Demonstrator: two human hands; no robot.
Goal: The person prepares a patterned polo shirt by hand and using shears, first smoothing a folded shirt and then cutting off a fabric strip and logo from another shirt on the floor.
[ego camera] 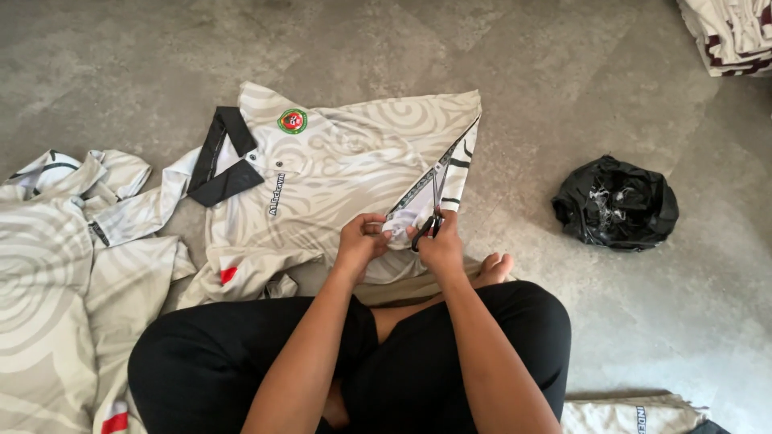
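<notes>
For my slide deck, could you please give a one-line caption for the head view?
Seated on a concrete floor, the right hand works scissors at a cream shirt hem pinched by the left hand.

Shirt (338, 173): cream with pale grey swirl pattern, black collar, round green-and-red badge, small red patch near hem. Scissors (430, 217): black handles, silver blades. Trousers (241, 362): plain black. Bag (615, 202): glossy black. Floor (563, 72): mottled grey. Shirt pile (48, 273): same cream swirl. Folded stack (736, 32): white with maroon trim.
</notes>
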